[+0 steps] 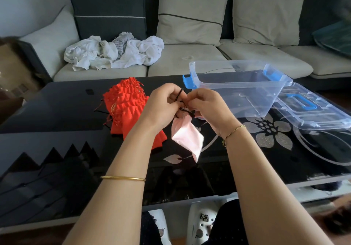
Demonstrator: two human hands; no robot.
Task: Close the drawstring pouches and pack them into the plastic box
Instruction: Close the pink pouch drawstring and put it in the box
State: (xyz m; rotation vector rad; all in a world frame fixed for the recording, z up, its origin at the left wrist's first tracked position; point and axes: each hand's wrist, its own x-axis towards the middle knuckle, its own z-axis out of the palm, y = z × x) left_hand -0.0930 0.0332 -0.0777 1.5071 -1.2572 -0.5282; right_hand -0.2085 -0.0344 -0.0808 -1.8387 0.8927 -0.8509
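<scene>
Both hands are up over the dark glass counter (57, 108), the left hand (161, 106) and the right hand (205, 106) close together, fingers pinched on the black drawstring (180, 94) of a pale pink pouch (188, 136) that hangs just below them, clear of the counter. The cord looks thin and looped between the fingers, so I'd say it could slip out or snarl into a knot if the two ends are pulled unevenly, leaving the mouth half open. Just left of the left hand lies a heap of red pouches (125, 110), their cords loose enough to tangle. Beyond the right hand sits the clear plastic box (237, 85), seemingly with nothing in it yet, its lid (313, 111) lying beside it.
</scene>
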